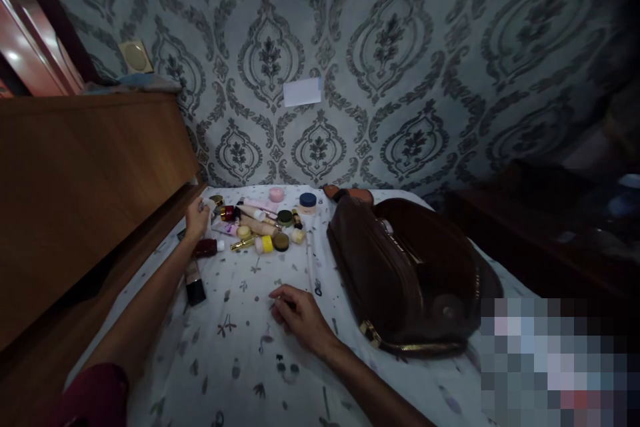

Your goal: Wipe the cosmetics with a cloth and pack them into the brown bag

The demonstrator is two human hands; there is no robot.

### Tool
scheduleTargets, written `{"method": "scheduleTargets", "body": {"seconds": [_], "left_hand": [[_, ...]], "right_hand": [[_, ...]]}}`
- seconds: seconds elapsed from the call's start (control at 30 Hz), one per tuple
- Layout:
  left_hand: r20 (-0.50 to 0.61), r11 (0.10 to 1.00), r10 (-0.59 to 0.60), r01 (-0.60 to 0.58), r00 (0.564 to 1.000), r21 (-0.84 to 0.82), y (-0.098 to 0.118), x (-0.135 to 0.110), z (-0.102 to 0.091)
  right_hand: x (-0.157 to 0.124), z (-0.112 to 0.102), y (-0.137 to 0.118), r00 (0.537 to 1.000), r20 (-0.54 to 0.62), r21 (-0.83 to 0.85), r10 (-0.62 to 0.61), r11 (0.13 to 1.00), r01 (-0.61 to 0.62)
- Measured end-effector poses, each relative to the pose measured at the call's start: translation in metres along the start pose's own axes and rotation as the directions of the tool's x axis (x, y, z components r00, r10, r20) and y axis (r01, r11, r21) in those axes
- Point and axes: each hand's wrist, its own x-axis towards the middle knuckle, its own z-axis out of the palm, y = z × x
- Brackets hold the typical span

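Left hand (197, 219) fingers curl at white tube (208, 204); whether they clamp it cannot be told. Right hand (301, 315) fingers rest apart on bed (240, 363). Risk: the left forearm could knock the dark bottle (194, 288) and roll it.

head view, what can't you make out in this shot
All in the head view:
- left hand: curled fingers hide what, if anything, it grips in the cosmetics pile.
- labels in that pile: too small and dim to read.
- brown bag: contents hidden by its own body.
- lower right corner: covered by pixelation.
- dark furniture at the right: too dim and blurred.
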Motion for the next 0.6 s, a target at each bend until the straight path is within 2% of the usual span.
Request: {"method": "scheduleTargets", "body": {"seconds": [0.23, 0.47, 0.6], "left_hand": [[0.056, 0.962, 0.105, -0.116, 0.993, 0.248, 0.005, -0.008, 0.008], [0.134, 0.879, 0.156, -0.199, 0.979, 0.432, 0.024, 0.011, 0.000], [0.183, 0.829, 0.169, -0.241, 0.968, 0.506, 0.022, 0.023, 0.009]], "right_hand": [[0.000, 0.000, 0.001, 1.000, 0.008, -0.006, 0.010, 1.000, -0.010], [-0.003, 0.000, -0.003, 1.000, 0.000, -0.068, 0.021, 0.997, -0.021], [-0.003, -0.001, -0.004, 1.000, -0.001, -0.078, 0.030, 0.997, -0.030]]}}
